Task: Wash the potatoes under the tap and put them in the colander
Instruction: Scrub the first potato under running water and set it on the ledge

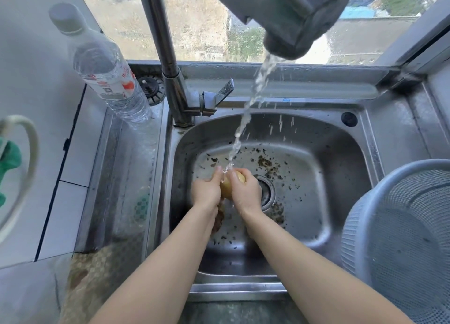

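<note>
A yellowish potato (pixel 228 187) is held over the middle of the steel sink (pixel 341 153), pressed between both palms. My left hand (pixel 206 189) grips its left side and my right hand (pixel 244 192) covers its right side. Water streams from the tap head (pixel 285 19) at the top and lands on the potato and my fingertips. A brown potato (pixel 218 220) lies on the sink floor under my left wrist, mostly hidden. The grey-blue colander (pixel 399 238) stands on the counter at the right, with nothing visible inside it.
The tap's column and lever (pixel 187 95) rise at the sink's back left. A clear water bottle (pixel 109 73) stands left of it, beside a drain strainer (pixel 151 87). Dirt specks cover the sink floor around the drain (pixel 266 192). A window runs along the back.
</note>
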`<state>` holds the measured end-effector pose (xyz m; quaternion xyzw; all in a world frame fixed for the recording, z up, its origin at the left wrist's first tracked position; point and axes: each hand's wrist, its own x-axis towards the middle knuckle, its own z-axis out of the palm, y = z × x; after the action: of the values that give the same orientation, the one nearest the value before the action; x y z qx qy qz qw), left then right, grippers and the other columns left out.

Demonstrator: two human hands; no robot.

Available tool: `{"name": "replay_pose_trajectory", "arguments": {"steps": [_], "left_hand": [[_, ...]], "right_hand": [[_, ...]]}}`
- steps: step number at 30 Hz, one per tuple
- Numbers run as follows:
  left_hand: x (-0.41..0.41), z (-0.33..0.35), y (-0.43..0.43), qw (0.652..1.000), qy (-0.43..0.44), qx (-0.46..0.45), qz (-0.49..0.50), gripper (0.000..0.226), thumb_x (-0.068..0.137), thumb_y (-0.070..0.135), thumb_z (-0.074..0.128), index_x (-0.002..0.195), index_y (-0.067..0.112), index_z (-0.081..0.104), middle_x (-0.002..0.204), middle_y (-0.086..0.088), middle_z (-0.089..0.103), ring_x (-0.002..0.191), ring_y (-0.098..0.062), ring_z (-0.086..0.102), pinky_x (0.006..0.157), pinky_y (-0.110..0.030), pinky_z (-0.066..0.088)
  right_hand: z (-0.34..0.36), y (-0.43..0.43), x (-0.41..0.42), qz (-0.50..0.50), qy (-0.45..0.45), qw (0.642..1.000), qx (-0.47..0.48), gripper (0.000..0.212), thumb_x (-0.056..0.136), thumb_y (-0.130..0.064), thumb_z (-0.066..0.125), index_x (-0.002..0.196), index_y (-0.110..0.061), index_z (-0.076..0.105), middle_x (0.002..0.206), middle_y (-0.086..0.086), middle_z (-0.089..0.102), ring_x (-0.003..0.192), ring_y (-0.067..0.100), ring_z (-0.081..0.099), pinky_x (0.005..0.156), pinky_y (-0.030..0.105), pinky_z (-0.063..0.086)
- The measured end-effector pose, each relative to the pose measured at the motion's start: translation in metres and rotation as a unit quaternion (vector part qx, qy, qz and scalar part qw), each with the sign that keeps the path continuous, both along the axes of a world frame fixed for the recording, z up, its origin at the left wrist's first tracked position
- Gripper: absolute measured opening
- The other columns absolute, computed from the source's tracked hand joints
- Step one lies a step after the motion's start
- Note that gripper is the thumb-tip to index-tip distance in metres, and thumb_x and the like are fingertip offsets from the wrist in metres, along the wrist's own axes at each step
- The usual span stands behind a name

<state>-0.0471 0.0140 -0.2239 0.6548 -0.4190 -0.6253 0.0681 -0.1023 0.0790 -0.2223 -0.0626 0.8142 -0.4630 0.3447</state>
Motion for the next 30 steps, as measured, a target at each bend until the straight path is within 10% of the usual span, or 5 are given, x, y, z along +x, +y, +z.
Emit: {"name": "replay_pose_trajectory", "arguments": {"steps": [7,15,25,30], "left_hand": [[-0.002,0.007,0.002,0.99,0.076,0.086,0.087,0.033,0.084,0.039,0.075,0.084,0.008,0.064,0.092,-0.009,0.068,0.086,-0.023,0.065,0.083,-0.04,0.057],[-0.002,0.003,0.002,0.965,0.102,0.144,0.192,0.064,0.083,0.044,0.074,0.126,0.001,0.054,0.096,-0.01,0.06,0.088,-0.027,0.06,0.089,-0.048,0.055],[0.0,0.0,0.002,0.984,0.076,0.099,0.123,0.044,0.088,0.043,0.066,0.115,0.008,0.064,0.11,-0.013,0.067,0.094,-0.027,0.065,0.074,-0.04,0.056],[0.011,-0.005,-0.005,0.984,0.017,0.104,0.144,0.046,0.097,0.043,0.045,0.122,0.005,0.057,0.113,-0.019,0.064,0.098,-0.035,0.063,0.087,-0.051,0.056]], "right_hand": [[-0.002,-0.004,-0.003,0.008,-0.034,0.999,0.023,0.048,0.092,-0.056,0.047,0.107,-0.015,0.068,0.098,0.005,0.068,0.093,0.024,0.065,0.088,0.05,0.054],[0.005,0.0,-0.002,0.073,-0.069,0.995,0.004,0.037,0.088,-0.051,0.061,0.109,-0.021,0.056,0.101,0.001,0.062,0.093,0.02,0.063,0.085,0.047,0.056],[0.008,-0.003,-0.003,0.09,-0.049,0.992,0.067,0.066,0.088,-0.067,0.033,0.101,-0.012,0.067,0.108,0.013,0.067,0.1,0.029,0.063,0.093,0.048,0.051],[0.006,-0.005,0.004,0.175,-0.025,0.984,0.005,0.039,0.085,-0.043,0.068,0.11,-0.016,0.053,0.113,0.007,0.055,0.1,0.019,0.056,0.086,0.032,0.05]]}}
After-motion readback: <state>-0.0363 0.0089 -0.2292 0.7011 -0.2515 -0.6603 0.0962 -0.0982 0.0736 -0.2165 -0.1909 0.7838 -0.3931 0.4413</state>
